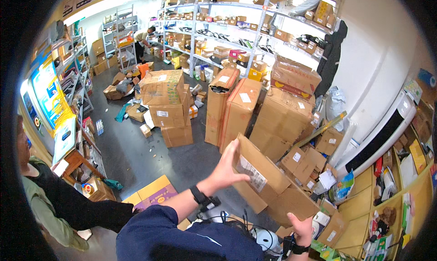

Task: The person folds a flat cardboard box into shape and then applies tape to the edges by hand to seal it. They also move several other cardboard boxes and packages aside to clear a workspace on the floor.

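A long brown cardboard box (pixel 261 158) with a white shipping label is held up in front of me, tilted down to the right. My left hand (pixel 227 167) grips its upper left end, with the thumb lying across the labelled side. At the lower right end, my right hand (pixel 301 228) is on the box's edge, thumb raised; the fingers are hidden beneath the box. A dark band with a small device circles each wrist. Behind the held box stand tall cardboard boxes (pixel 241 108).
Stacked cartons (pixel 166 106) stand mid-floor, with loose parcels around them. Shelves (pixel 218 26) line the back wall, where a person (pixel 144 38) bends over. Another person (pixel 50 197) is close at my left, by a counter (pixel 63 140). Parcel-filled shelving (pixel 359 215) runs along my right.
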Tool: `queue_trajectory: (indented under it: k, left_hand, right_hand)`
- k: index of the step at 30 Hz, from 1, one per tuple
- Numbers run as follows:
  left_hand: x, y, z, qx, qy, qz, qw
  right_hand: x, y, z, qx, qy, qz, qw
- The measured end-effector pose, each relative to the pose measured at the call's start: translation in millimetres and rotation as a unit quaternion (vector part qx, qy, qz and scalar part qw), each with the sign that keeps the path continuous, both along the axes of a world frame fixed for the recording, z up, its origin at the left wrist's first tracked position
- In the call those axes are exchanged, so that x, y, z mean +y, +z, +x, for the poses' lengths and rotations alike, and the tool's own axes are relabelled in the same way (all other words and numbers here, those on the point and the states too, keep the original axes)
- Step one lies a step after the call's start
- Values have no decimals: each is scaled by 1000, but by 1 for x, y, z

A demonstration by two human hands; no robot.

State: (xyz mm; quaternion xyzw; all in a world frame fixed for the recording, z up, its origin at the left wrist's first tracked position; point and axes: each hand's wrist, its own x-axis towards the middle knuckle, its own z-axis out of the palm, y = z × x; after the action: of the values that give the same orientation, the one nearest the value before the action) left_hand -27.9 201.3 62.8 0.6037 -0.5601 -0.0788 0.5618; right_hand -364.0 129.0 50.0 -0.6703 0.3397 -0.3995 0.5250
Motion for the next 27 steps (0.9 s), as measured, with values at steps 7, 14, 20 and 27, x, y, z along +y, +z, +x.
queue_trajectory:
  k: [7, 14, 20, 27]
  left_hand:
    - [-22, -9, 35, 154, -84, 57, 983]
    - [-31, -35, 10, 304, -214, 215, 903]
    - [-20, -57, 19, 335, -214, 247, 883]
    - [-1, -117, 123, 300, -64, 191, 932]
  right_hand:
    - [-6, 1, -31, -86, 13, 28, 996]
    - [-29, -23, -14, 43, -93, 30, 994]
    - [-12, -45, 4, 64, -124, 73, 988]
    - [16, -19, 73, 89, 72, 105, 988]
